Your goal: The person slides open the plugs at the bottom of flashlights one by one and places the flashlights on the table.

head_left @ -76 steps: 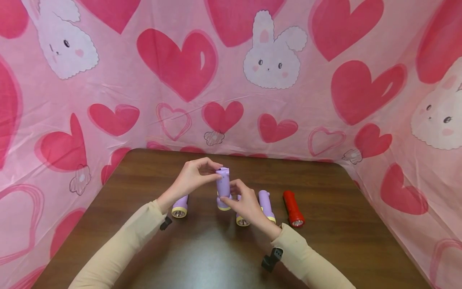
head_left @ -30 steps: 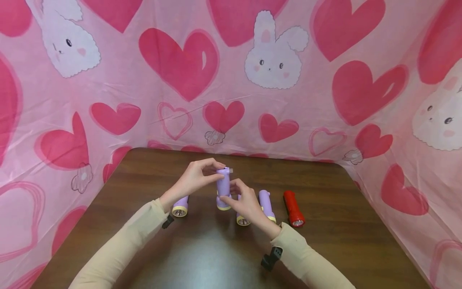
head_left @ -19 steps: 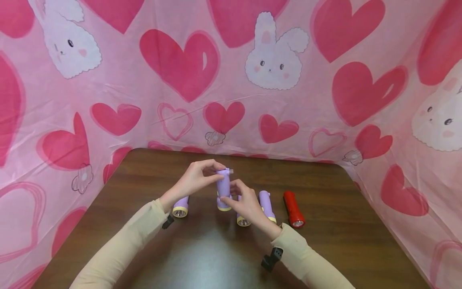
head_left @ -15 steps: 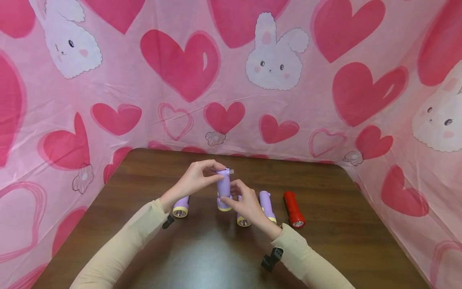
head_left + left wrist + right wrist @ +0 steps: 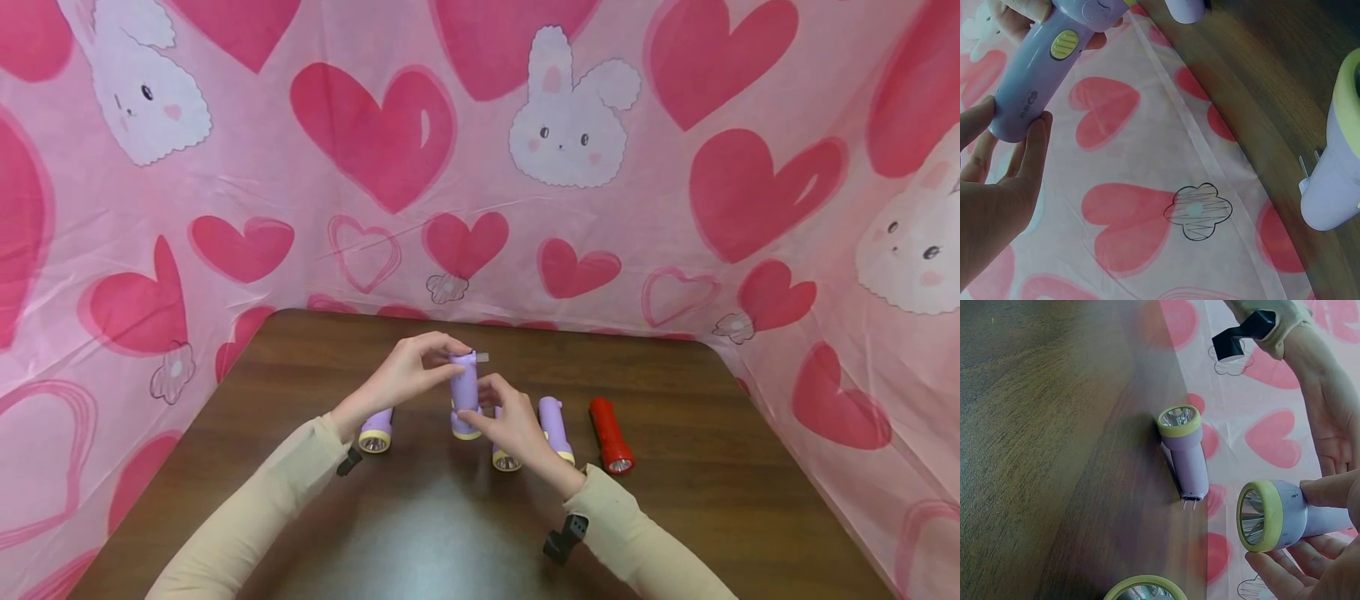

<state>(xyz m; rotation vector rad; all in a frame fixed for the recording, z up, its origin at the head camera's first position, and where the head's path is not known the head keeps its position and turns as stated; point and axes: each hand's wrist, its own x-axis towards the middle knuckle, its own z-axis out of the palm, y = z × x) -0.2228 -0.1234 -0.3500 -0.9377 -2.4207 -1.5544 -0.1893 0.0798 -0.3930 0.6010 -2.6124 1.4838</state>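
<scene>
A lilac flashlight (image 5: 464, 383) with a yellow rim is held upright above the table, lens end down. My left hand (image 5: 401, 371) pinches its tail end between thumb and fingers; the left wrist view shows this hand (image 5: 1004, 187) too. Lower down, my right hand (image 5: 513, 417) grips the head end. A small pale piece (image 5: 482, 357), too small to make out, sticks out to the right at the tail. In the left wrist view the flashlight's yellow switch (image 5: 1065, 45) faces the camera. The right wrist view shows its lens (image 5: 1252, 517) and my right fingers around the head.
On the brown table (image 5: 420, 533) lie a lilac flashlight (image 5: 375, 433) at left, two more lilac flashlights, one (image 5: 506, 460) partly behind my right hand and one (image 5: 552, 421) beside it, and a red flashlight (image 5: 612, 437) at right. Metal prongs (image 5: 1189, 504) protrude from one tail. Pink heart-print cloth (image 5: 360, 167) surrounds the table.
Since the earliest frame, the pale piece has come out at the flashlight's tail. Both hands keep their hold, almost in the same place.
</scene>
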